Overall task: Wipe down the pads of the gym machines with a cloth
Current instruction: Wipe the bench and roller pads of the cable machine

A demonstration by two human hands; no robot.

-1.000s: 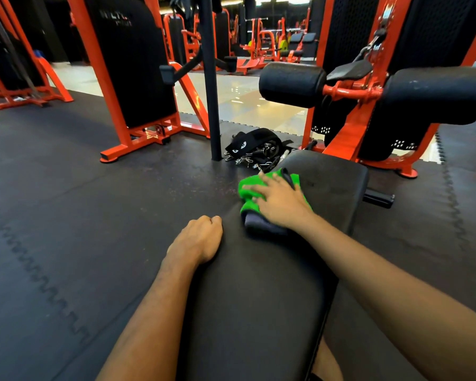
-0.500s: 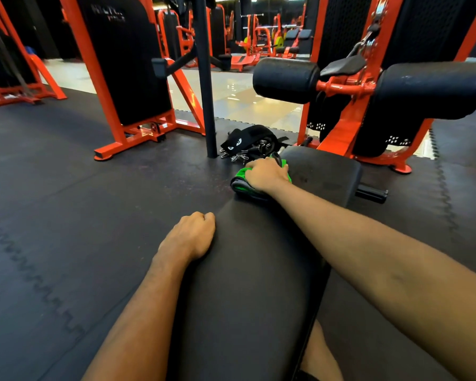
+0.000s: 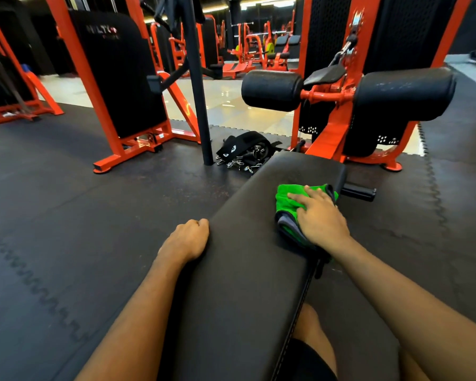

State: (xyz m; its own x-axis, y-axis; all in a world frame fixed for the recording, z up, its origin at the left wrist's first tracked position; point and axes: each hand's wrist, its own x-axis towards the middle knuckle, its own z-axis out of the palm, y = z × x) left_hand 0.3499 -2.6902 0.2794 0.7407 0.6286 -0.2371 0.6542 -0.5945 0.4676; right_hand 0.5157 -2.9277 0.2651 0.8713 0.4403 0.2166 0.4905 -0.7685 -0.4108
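your right hand [image 3: 320, 224] lies flat, fingers straight, on the green cloth [image 3: 286, 199]. it presses the cloth onto the bench pad [image 3: 245, 270], near the pad's far right edge, so it rubs well. your left hand [image 3: 186, 239] curls over the pad's left edge, likely to steady you.

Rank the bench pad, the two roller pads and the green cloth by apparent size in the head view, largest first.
1. bench pad
2. right roller pad
3. left roller pad, perhaps only farther off, so unsure
4. green cloth, partly under the right hand
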